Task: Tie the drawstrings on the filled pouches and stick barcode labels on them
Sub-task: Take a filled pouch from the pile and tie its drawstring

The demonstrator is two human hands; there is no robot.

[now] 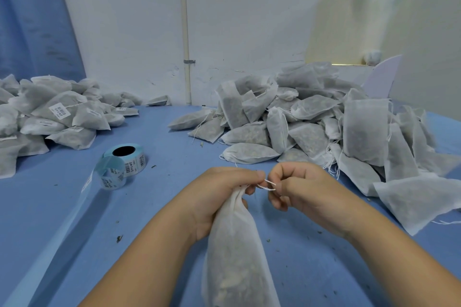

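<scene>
The pouch (234,244) is standing near centre, its gathered neck being gripped by the left hand (219,197). The right hand (296,189) is pinching the drawstring (268,185) loop; keep the neck cinched while drawing the knot snug.

Packing workshop: blue-covered table (74,207), heap of labelled white fabric pouches (50,117) at ten o'clock, unlabelled heap (311,117) at two, barcode-label roll (124,162).

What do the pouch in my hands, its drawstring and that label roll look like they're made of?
Pouch: thin matte white non-woven fabric, probably; semi-sheer, the filling shows through. Drawstring: thin white cord, cotton or synthetic, can't tell. Label roll: white printed paper stickers on a glossy pale blue backing, it seems.
</scene>
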